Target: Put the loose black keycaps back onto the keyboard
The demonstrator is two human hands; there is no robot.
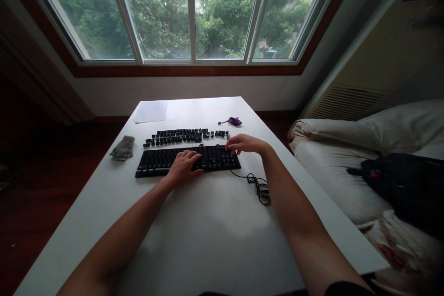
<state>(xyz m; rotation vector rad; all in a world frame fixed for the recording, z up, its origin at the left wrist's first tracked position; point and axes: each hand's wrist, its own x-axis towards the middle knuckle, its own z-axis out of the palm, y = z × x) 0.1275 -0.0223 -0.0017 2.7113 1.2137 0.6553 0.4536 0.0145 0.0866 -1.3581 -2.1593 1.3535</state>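
A black keyboard (pixel 157 161) lies on the white table. My left hand (pixel 183 166) rests over its middle with fingers stretched out, steadying against the keys and front edge. Over the keyboard's upper right part, my right hand (pixel 243 143) has its fingers bent together in a pinch. Whatever sits between those fingertips is too small to make out. Behind the keyboard stand rows of loose black keycaps (pixel 178 136). From the right side of the keyboard runs a black cable (pixel 258 186), bundled beside my right forearm.
A grey cloth (pixel 123 148) lies left of the keyboard. Toward the table's far edge are a sheet of paper (pixel 151 112) and a small brush with a purple part (pixel 235 121). On the right, a pale sofa (pixel 326 171) holds a black bag (pixel 405 185). Windows stand behind the table (pixel 197 231).
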